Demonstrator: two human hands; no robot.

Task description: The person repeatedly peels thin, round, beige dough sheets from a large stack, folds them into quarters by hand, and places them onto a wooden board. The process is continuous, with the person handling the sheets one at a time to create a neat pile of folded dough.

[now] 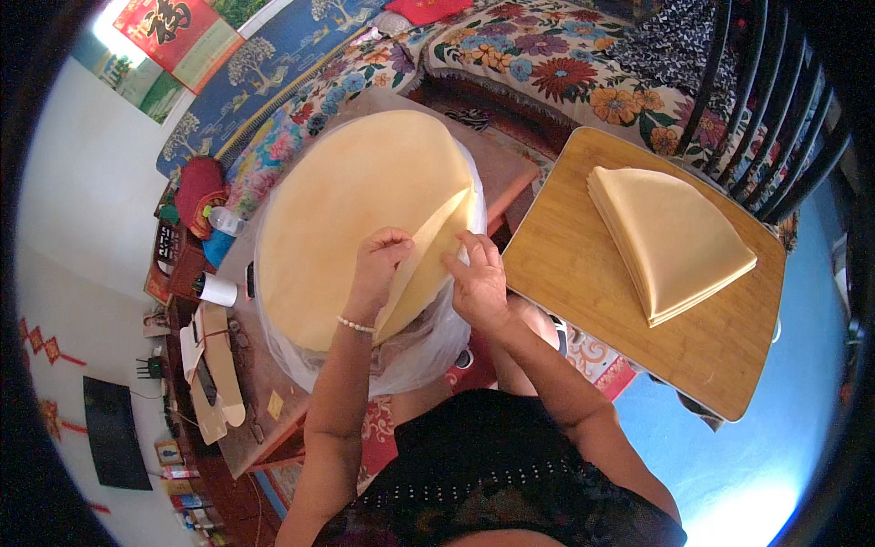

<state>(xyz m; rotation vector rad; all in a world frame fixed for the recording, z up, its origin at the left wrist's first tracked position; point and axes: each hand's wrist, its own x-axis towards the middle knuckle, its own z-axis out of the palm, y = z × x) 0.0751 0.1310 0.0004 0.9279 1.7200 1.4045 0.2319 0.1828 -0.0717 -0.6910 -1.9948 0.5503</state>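
Note:
A stack of large round, thin tan sheets (355, 205) lies on clear plastic film (410, 362) over a low wooden table. The top sheet's edge is lifted along the right side, and a paler layer shows under it. My left hand (381, 263), with a beaded bracelet at the wrist, pinches that raised edge between thumb and fingers. My right hand (478, 273) is at the stack's right rim, its fingers bent against the sheets; whether it grips one is unclear. Beyond my right hand, a pile of sheets folded into wedges (673, 239) rests on a small wood-topped table (567, 273).
A black slatted chair back (759, 116) stands behind the small table. A sofa with a floral cover (533, 61) lies at the far side. On the low table's left are a white cup-like container (219, 290), an opened cardboard box (217, 369) and a plastic bottle (225, 221).

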